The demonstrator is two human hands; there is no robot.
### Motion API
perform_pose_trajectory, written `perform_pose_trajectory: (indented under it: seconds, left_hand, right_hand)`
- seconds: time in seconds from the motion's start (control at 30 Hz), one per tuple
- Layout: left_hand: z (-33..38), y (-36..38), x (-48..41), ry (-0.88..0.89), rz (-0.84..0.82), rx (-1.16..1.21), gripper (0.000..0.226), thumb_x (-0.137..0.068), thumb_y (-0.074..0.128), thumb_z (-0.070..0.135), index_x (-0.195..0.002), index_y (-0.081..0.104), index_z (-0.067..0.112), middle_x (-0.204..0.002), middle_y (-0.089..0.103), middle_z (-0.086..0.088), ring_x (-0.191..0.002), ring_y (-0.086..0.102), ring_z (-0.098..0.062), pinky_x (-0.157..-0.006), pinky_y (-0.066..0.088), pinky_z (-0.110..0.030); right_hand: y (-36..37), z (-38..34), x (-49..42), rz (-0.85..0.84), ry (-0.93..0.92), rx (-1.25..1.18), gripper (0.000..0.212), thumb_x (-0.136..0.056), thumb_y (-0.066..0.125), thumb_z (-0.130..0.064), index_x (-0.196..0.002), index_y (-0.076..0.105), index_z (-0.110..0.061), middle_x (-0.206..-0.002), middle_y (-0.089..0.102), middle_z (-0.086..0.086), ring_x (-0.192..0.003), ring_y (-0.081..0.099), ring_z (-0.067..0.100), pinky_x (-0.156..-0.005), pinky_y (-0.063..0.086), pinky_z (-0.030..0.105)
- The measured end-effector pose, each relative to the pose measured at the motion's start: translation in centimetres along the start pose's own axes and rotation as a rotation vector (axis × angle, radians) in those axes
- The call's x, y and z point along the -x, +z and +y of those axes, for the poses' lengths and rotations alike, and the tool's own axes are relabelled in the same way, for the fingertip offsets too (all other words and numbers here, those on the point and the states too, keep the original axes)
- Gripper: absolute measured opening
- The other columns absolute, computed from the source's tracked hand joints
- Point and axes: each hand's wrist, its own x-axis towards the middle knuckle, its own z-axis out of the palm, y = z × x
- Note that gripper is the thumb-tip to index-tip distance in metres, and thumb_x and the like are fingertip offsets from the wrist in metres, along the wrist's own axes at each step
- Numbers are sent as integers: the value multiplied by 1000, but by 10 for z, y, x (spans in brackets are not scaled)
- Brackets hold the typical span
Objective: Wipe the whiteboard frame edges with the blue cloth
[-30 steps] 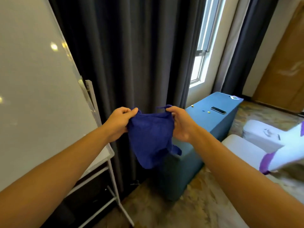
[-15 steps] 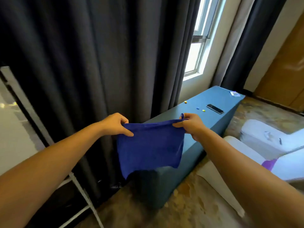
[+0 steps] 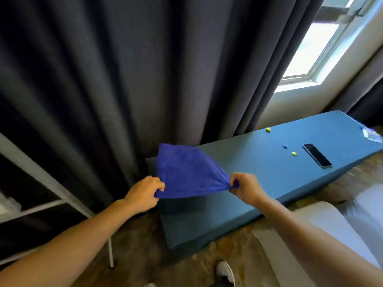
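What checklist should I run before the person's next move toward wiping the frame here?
1. Left hand grips blue cloth: ok.
2. Right hand grips the cloth's other corner: ok.
3. Cloth bunched into a wiping pad: not ok, it is stretched between the hands.
4. Whiteboard surface in view: not ok, only its white stand shows at left.
5. Cloth clear of the phone on the blue bench: ok.
6. Cloth damp or dry: cannot tell.

Two hands are seen, the left hand and the right hand. One blue cloth is counted. On the blue bench, one phone, two yellow beads and one blue bead are counted.
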Motion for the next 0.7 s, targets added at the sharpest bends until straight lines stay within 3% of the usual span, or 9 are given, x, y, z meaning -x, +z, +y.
perform_pose_trajectory:
  seconds: [0.13,0.27,0.33,0.4,0.47,0.53,0.6,0.7]
  left_hand:
    - [30,102,18,-252,-364,112,25,-74,61,13,-64,43,26,-76,49,8,-89,58,-22,-69,36,-32]
    - [65,136,25,-461,-331,369,25,-72,62,5,-65,50,26,-70,53,8,-71,52,-10,-63,35,-24]
    - [66,128,15,-585,-247,487,32,-71,65,-2,-65,57,28,-70,59,6,-69,55,-10,-65,40,-23]
    - [55,116,2,-786,-69,630,28,-69,69,-8,-72,65,20,-75,66,-5,-74,60,-17,-71,44,-29]
    - [40,112,-11,-1018,223,778,30,-70,71,-9,-82,64,17,-77,67,-10,-77,62,-23,-75,47,-35]
    - [29,120,-21,-1256,458,852,39,-72,77,2,-101,56,18,-81,65,-5,-81,62,-26,-82,52,-43]
    - [29,141,-24,-1385,469,847,51,-73,80,12,-114,51,20,-92,63,-5,-91,62,-30,-89,54,-48]
    - [44,168,-32,-1409,331,837,53,-75,79,16,-120,51,18,-106,63,-9,-99,62,-31,-90,55,-48]
  right_hand:
    - [51,83,2,-550,-78,320,9,-72,65,-11,-79,65,-17,-84,71,4,-86,64,26,-66,41,29]
    - [50,111,-28,-824,-203,340,19,-70,70,-15,-89,71,-17,-93,73,3,-90,65,21,-67,36,20]
    - [43,105,-60,-856,-227,292,18,-70,73,-14,-88,73,-15,-86,70,3,-83,63,19,-64,34,17]
    - [40,92,-95,-733,-143,154,18,-71,76,-13,-89,74,-15,-80,66,1,-77,59,16,-64,35,17]
    - [44,81,-126,-549,-17,-40,31,-74,77,-13,-104,69,-16,-90,65,3,-84,60,19,-71,39,21]
    - [55,81,-142,-440,123,-129,56,-78,73,-14,-129,51,-14,-112,59,9,-101,59,28,-77,44,27]
    - [69,91,-141,-436,209,-56,64,-81,69,-16,-138,39,-11,-128,49,16,-113,54,37,-80,47,35]
    - [86,108,-113,-603,273,101,52,-81,63,-16,-129,44,-8,-129,48,19,-115,52,39,-84,52,40]
